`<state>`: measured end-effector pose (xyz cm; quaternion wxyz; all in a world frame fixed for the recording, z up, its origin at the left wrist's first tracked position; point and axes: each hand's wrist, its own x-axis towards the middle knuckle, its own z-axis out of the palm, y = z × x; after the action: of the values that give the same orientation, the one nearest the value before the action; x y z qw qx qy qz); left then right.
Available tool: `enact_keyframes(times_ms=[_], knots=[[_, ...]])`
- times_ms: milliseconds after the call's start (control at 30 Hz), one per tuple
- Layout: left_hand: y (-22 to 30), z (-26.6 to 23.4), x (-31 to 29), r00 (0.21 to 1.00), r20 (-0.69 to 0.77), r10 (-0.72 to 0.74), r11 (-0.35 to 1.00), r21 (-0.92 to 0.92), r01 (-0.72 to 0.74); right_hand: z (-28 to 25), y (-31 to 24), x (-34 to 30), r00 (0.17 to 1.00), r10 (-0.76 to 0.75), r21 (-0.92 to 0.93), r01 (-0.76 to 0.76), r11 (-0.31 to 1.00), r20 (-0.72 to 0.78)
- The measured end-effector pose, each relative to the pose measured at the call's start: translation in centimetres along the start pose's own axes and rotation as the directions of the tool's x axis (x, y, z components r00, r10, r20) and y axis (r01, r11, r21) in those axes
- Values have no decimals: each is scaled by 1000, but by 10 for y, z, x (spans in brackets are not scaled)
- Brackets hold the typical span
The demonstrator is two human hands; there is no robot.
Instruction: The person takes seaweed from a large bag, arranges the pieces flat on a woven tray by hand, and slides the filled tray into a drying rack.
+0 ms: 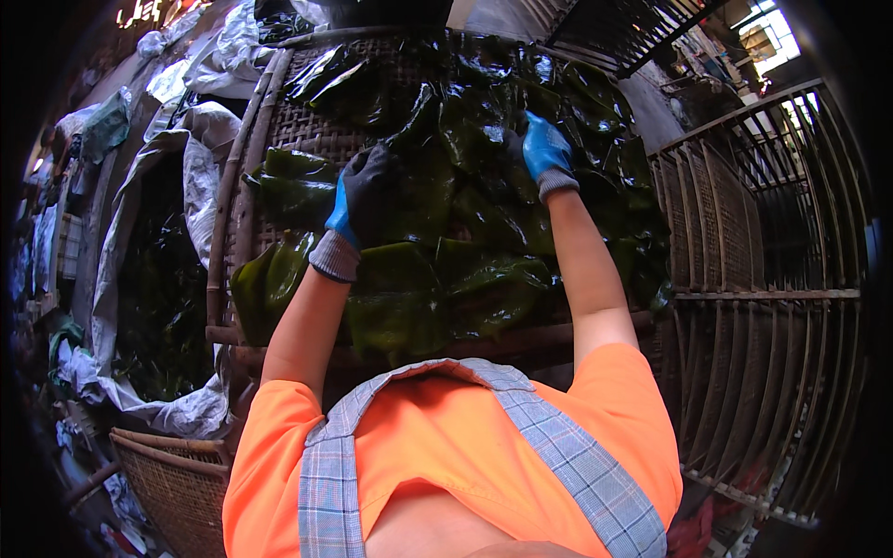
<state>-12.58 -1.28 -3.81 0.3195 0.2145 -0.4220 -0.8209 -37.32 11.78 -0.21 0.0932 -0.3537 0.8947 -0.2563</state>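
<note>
A woven bamboo rack (321, 147) lies before me, mostly covered with broad, wet, glossy dark green leaves (493, 279) that look like kelp. My left hand (363, 191), in a blue and black glove, is closed over the left middle of the rack, with a leaf edge at its fingertips. Farther right, my right hand (542, 151) wears a matching glove. Its fingers are bent and closed on a leaf among the upper ones, though the dark fingertips blend into the leaves. Between the hands a leaf (423, 172) lies spread and folded.
At the left stands a large white-lined sack (200, 177) holding more dark green leaves (158, 279). Slatted bamboo racks (753, 372) stand along the right side. A woven panel (172, 474) leans at the lower left. The near frame pole (465, 342) runs close to my body.
</note>
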Motion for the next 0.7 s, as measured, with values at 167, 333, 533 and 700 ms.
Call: enact_keyframes(times_ms=[167, 333, 533, 700], knots=[[-16, -10, 1, 989, 89, 114, 983, 137, -126, 66, -7, -12, 785, -618, -284, 603, 746, 46], [11, -7, -14, 995, -69, -73, 997, 30, 75, 55, 19, -4, 882, -470, -157, 469, 869, 33], [12, -78, -6, 938, -117, 326, 942, -48, -333, 51, 12, -11, 922, -347, -353, 387, 852, 173], [56, -133, -19, 692, -447, 567, 820, 384, -424, 55, -50, -1, 799, -553, -215, 597, 773, 236]])
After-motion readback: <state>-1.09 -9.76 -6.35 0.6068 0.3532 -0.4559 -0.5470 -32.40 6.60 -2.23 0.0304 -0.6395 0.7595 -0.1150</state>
